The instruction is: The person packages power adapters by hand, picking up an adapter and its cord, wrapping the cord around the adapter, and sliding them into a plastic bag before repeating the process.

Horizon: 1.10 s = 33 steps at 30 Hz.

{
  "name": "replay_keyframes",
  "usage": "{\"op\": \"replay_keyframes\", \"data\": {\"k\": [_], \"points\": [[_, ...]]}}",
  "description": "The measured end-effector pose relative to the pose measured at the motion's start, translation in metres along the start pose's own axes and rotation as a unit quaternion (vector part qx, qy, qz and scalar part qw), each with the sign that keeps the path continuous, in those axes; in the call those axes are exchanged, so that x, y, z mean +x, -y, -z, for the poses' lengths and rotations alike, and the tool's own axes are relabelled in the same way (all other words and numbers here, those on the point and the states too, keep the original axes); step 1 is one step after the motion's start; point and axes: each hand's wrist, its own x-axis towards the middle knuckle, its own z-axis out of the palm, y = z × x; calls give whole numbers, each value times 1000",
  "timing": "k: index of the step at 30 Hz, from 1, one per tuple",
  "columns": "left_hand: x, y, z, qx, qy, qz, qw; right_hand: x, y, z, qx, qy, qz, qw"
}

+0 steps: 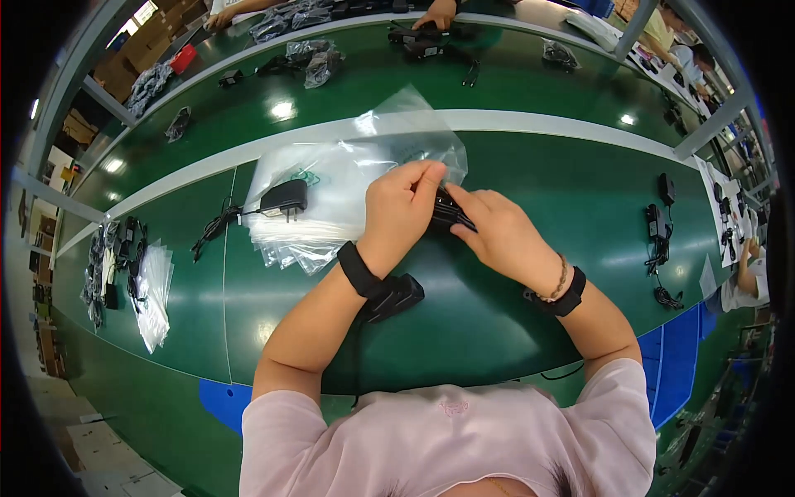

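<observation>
My left hand (402,207) is closed in a pinch on the edge of a clear plastic bag (407,112), which stretches away beyond the fingers. Next to it, my right hand (507,236) grips a black coiled cable (448,214) between thumb and fingers, close to the bag's mouth; how far it reaches into the bag is hidden. Under and beyond my left hand lies a stack of clear bags (331,170). On this stack's left side rests a black plug adapter (284,196), prongs showing, its cable bundle (217,230) trailing left onto the green table.
A black device (396,300) of unclear kind sits by my left forearm. Several cabled adapters (658,224) lie at the right; more cables and clear bags (153,298) are at the left. Across a pale ledge (546,123), a co-worker's hand (439,14) touches black adapters.
</observation>
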Motion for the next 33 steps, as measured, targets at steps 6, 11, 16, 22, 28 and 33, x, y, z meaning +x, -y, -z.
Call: {"op": "replay_keyframes", "data": {"k": [6,11,16,22,28,33], "points": [[-1,-1,-7,82,-11,-206,975,23,0,9,403,-13,-359,842],[-3,-16,6,53,124,51,990,26,-11,12,648,-90,-328,682],[-3,-16,0,-41,71,-14,997,36,-1,-25,557,-245,-186,772],[-1,-23,-2,-21,-14,-133,991,46,13,-31,300,-242,-98,917],[-1,-35,13,0,94,-29,995,58,1,-3,690,-86,-312,647],[0,-19,13,0,70,-139,988,72,25,-15,752,-123,-290,579]]}}
